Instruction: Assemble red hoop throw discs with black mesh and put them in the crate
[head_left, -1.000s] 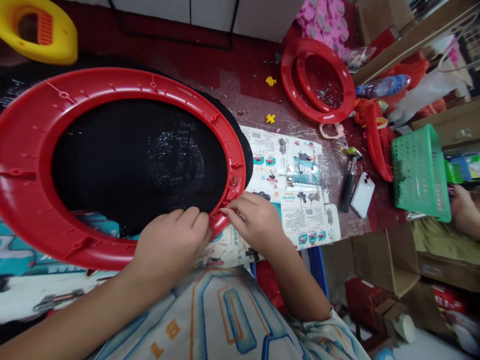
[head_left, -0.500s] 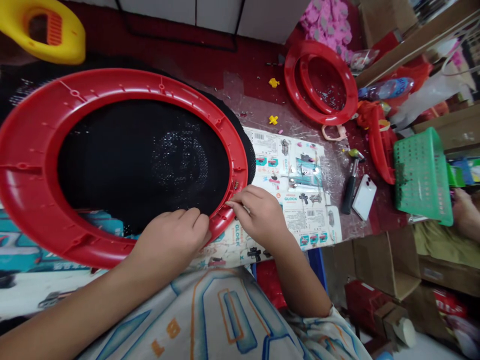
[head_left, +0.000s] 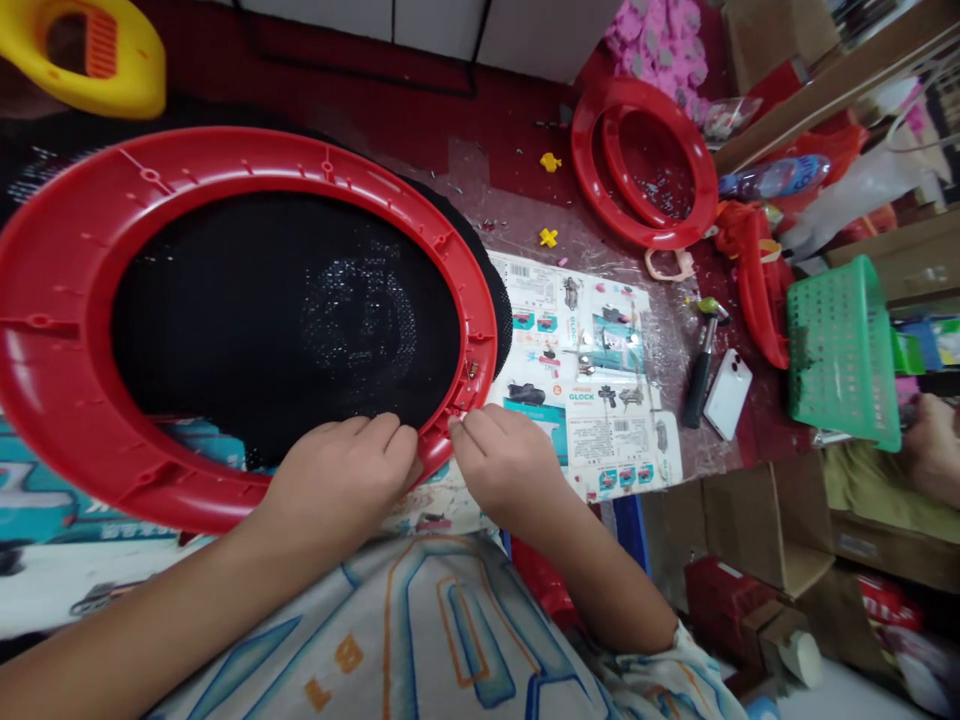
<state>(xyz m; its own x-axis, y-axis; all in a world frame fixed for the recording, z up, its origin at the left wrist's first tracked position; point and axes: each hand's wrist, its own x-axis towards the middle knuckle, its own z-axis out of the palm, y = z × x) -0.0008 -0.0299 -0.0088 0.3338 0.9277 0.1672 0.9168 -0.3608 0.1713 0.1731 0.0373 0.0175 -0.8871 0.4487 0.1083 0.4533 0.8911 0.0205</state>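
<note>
A large red plastic ring (head_left: 67,400) with black mesh (head_left: 285,310) stretched inside lies on the table before me. My left hand (head_left: 341,480) rests curled on the ring's near edge, fingers pressing the rim and mesh. My right hand (head_left: 506,465) is beside it, fingers pinched together at the ring's outer edge; whatever they hold is too small to make out. Printed toy packaging cards (head_left: 600,400) lie under and right of the ring.
Two nested smaller red rings (head_left: 637,165) lie at the back right. A hammer (head_left: 699,365) and a white phone (head_left: 726,395) sit beside a green basket (head_left: 844,350). Another person's hand (head_left: 930,440) shows at the right edge. A yellow plastic part (head_left: 90,60) is at the top left.
My right hand has slid slightly down and toward me along the ring's edge, fingers still pinched. My left hand has stayed on the rim.
</note>
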